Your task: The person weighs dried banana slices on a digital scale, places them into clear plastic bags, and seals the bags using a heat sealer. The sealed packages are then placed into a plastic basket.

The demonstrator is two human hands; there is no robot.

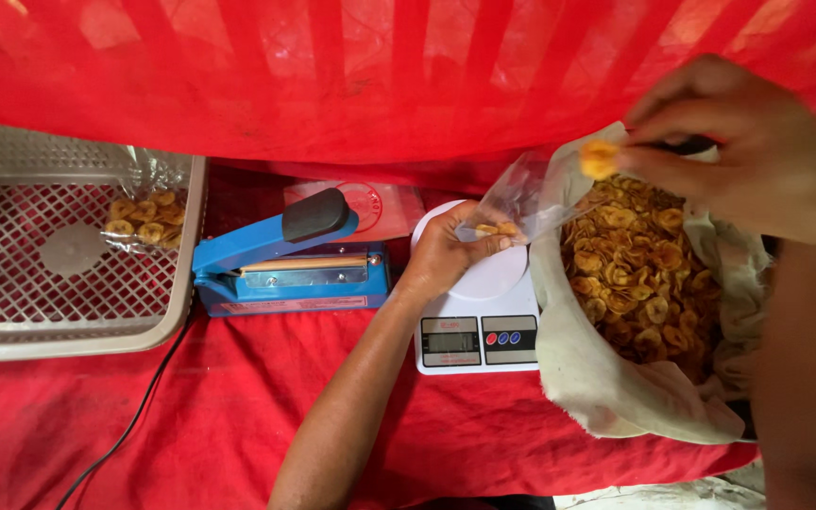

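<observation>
My left hand (pixel 446 247) holds a small clear plastic bag (pixel 521 200) open above a white kitchen scale (pixel 480 321); a few yellow chips lie inside the bag. My right hand (pixel 748 151) is raised over a large cloth sack (pixel 606 387) full of golden banana chips (pixel 639 274). Its fingers pinch a few chips (pixel 600 159) close to the bag's mouth. The right hand is blurred.
A blue heat sealer (pixel 285 266) sits left of the scale, its black cord (pixel 134 416) running over the red cloth. A grey plastic crate (pixel 11 283) at far left holds a sealed packet of chips (pixel 148 219). Red fabric hangs behind.
</observation>
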